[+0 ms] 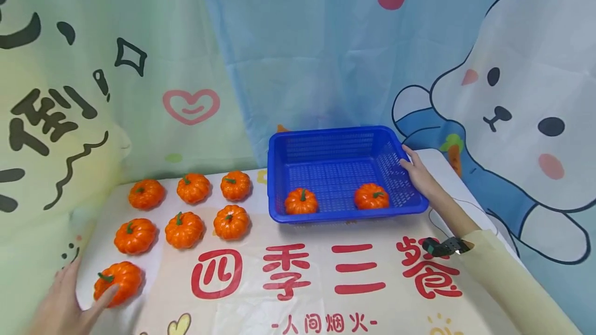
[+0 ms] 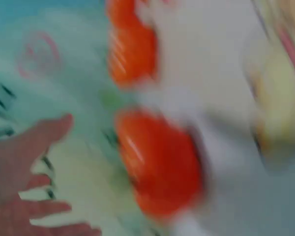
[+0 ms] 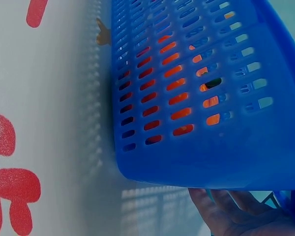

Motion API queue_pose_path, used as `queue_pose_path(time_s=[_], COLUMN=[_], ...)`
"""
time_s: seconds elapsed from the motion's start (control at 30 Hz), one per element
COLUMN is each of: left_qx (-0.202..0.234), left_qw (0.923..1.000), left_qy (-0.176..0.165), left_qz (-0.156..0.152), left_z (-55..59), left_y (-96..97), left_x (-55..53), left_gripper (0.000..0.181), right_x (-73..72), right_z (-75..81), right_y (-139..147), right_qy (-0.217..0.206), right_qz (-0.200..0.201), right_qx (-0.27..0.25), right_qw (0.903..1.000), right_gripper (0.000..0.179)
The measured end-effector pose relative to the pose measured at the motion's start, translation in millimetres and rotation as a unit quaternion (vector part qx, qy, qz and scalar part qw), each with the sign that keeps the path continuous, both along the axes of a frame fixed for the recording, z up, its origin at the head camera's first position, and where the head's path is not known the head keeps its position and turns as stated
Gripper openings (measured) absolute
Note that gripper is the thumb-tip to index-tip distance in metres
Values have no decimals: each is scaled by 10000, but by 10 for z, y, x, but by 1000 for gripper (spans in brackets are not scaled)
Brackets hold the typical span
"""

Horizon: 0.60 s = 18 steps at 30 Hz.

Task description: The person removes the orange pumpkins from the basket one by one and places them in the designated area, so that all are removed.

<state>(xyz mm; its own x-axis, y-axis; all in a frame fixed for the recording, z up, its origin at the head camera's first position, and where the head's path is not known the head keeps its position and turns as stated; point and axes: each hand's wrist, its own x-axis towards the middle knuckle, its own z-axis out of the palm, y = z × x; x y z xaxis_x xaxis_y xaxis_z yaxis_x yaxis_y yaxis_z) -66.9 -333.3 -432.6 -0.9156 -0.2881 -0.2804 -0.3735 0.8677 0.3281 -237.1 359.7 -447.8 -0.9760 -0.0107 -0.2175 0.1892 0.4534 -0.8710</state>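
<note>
My left hand (image 1: 65, 306) is at the near left corner of the table, thumb and fingers spread beside the nearest small orange pumpkin (image 1: 123, 279). In the blurred left wrist view, a gap shows between that hand (image 2: 14, 191) and the pumpkin (image 2: 160, 164). My right hand (image 1: 419, 176) grips the right rim of a blue plastic basket (image 1: 342, 216); in the right wrist view its fingers (image 3: 226, 206) reach under the basket's edge. Two pumpkins lie inside the basket, one at front left (image 1: 301, 201) and one at front right (image 1: 371, 197).
Several more pumpkins stand in rows on the left of the table, among them a back one (image 1: 146, 194) and a middle one (image 1: 184, 230). A printed cloth (image 1: 321, 257) covers the table. Behind hangs a cartoon curtain (image 1: 298, 30). A thin cable lies right of the basket.
</note>
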Motion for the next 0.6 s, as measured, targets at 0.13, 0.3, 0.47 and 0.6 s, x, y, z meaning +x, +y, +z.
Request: queue_pose_path(time_s=[0.13,0.3,0.47,0.6], left_qx=[246,856,1318,1442], left_qw=[9988,9925,9854,9824], left_qy=[49,-404,-708,-824], left_qz=[-412,-771,-810,-850], left_z=[137,128,-47,-202], left_y=[417,818,968,1001], left_x=[74,110,64,54], left_gripper=[110,108,106,105], right_x=[15,26,16,7], right_z=[-56,-98,-78,-42], right_y=[7,14,19,12], right_qy=[23,-17,35,51], right_qz=[-23,-27,-19,-6], right_qx=[33,37,39,84], right_qw=[10000,10000,10000,10000], right_gripper=[61,62,62,62])
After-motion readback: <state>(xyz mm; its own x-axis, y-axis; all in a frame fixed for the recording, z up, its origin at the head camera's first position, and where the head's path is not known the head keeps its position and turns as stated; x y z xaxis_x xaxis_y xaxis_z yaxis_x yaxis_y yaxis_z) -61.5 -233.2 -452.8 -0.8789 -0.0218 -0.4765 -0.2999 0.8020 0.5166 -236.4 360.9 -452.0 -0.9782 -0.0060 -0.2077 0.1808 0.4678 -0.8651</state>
